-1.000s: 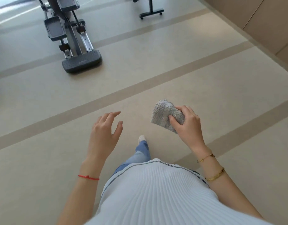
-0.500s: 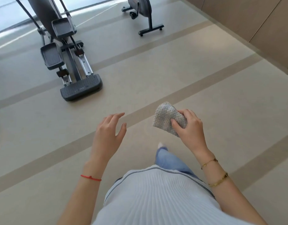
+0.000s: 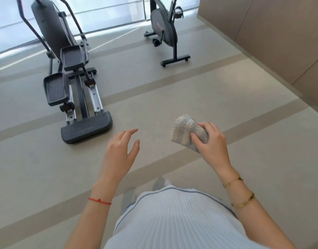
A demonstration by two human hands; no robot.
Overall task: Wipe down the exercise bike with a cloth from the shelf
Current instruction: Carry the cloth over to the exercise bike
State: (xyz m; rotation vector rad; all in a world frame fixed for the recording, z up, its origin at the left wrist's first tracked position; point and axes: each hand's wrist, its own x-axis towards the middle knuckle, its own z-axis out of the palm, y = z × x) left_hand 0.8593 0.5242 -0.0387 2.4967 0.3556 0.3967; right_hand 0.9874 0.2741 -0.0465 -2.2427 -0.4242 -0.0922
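Note:
My right hand (image 3: 211, 142) grips a bunched grey-speckled cloth (image 3: 185, 131) in front of my chest. My left hand (image 3: 121, 153) hovers beside it with fingers spread and relaxed, holding nothing. The dark grey exercise bike (image 3: 163, 27) stands upright at the far centre-right by the window, well beyond both hands; its top is cut off by the frame edge.
A black elliptical trainer (image 3: 72, 83) stands on the floor at the left, its rear step nearest my left hand. Beige wall panels (image 3: 280, 33) run along the right. Tan floor with darker stripes stretches between me and the bike.
The view has tilted up and moved forward; the bike and elliptical now show more fully and closer. Both hands keep their pose, the cloth still held.

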